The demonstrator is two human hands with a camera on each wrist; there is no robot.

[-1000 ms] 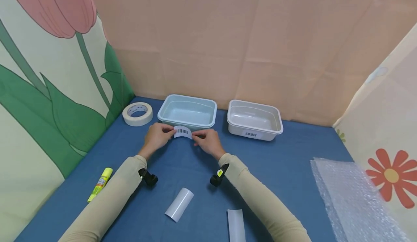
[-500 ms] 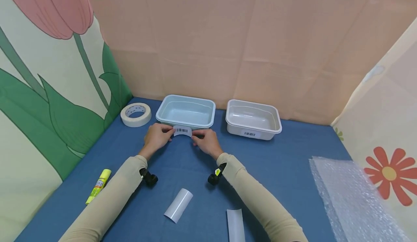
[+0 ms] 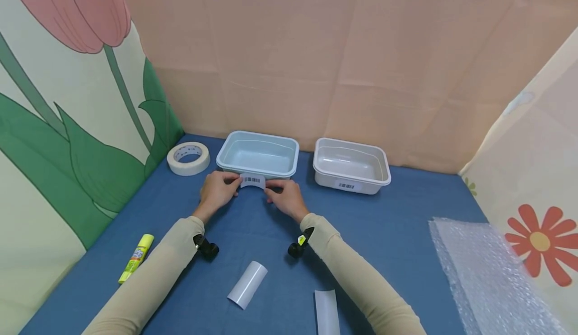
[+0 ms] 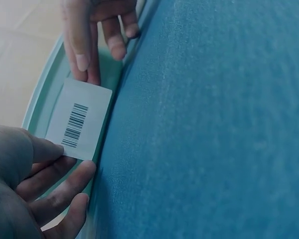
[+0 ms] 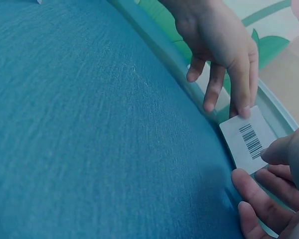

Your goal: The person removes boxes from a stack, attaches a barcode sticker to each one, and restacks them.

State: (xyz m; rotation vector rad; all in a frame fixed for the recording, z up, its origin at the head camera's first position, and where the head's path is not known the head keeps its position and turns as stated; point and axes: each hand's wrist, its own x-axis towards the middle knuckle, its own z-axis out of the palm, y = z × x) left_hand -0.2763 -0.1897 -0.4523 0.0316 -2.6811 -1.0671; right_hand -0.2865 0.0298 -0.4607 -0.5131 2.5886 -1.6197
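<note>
Between both hands a white barcode label (image 3: 253, 180) is held bowed in front of the light blue plastic tub (image 3: 257, 153). My left hand (image 3: 218, 190) pinches the label's left end between thumb and fingers. At the opposite end, my right hand (image 3: 288, 197) pinches it the same way. In the left wrist view the barcode label (image 4: 78, 119) overlaps the tub's front wall, its printed side facing outward. The right wrist view shows the label (image 5: 249, 140) close against the tub, with a thumb on its face at either end.
A white tub (image 3: 352, 166) with a barcode label on its front stands to the right. Masking tape (image 3: 189, 158) lies at left, a yellow glue stick (image 3: 137, 258) nearer. Two curled glossy pieces (image 3: 248, 285) lie in front; bubble wrap (image 3: 487, 275) covers the right side.
The label has shifted slightly upward toward the blue tub's front, and its bend looks a little different. Both hands keep their pinch on it; the other things stay put.
</note>
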